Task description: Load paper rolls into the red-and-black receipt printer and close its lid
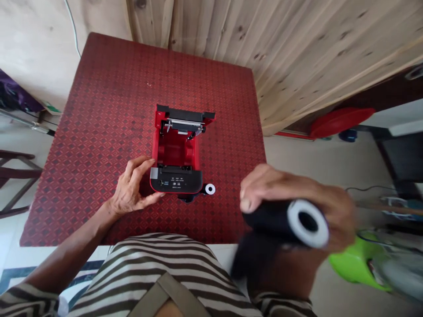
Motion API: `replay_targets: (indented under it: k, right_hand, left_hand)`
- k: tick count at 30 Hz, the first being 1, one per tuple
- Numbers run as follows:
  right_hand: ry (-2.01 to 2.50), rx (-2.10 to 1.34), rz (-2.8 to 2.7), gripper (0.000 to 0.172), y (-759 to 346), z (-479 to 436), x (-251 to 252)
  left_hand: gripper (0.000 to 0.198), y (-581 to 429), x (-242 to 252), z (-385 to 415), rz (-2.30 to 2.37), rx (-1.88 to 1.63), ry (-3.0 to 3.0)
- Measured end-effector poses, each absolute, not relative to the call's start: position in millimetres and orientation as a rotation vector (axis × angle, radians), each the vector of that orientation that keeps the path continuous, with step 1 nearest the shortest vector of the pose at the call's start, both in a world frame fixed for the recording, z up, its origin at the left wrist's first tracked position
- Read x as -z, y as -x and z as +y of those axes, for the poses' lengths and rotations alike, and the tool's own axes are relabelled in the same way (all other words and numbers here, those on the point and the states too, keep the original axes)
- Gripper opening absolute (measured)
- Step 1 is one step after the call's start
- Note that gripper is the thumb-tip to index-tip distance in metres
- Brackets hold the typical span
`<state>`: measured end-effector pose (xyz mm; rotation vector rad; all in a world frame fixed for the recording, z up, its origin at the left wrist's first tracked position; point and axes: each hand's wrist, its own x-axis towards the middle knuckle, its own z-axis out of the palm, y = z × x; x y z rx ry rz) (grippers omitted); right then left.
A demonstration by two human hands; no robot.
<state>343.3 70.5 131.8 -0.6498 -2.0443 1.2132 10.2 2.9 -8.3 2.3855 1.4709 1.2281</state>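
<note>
A small red and black desktop printer (176,179) sits on the table with its lid (185,115) raised, baring a red inner bay. My left hand (132,189) grips the printer's front left corner, fingers along its side and thumb at the front edge. Off to the right, above the table's front right corner, my right hand (297,193) is closed around a black roll (269,219) with a thick white ring at its end. A black strip hangs below this roll, blurred. Beside the printer's front right corner lies a smaller black roll with a white end (209,189).
The table (109,88) has a red patterned cover and stands by a plank wall (211,31). A wooden chair (16,176) is on the left. On the right are a green container (358,264) and a red round object (342,123).
</note>
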Motion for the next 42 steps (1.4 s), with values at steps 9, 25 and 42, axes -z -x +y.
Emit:
replay_targets:
  k: [9, 25, 42]
  right_hand:
    - [1.081, -0.439, -2.692, 0.018, -232.2, 92.9, -107.6]
    - [1.302, -0.429, -2.918, 0.022, -201.8, 123.5, -84.5]
    - [0.961, -0.835, -2.617, 0.021, -242.3, 96.9, -98.5]
  left_hand:
    - [0.088, -11.7, 7.3, 1.0, 1.462, -1.217, -2.333]
    - [0.088, -12.2, 9.7, 0.9, 1.440, -1.208, -2.291]
    - [0.090, -10.7, 10.5, 1.1, 1.457, -1.174, -2.298]
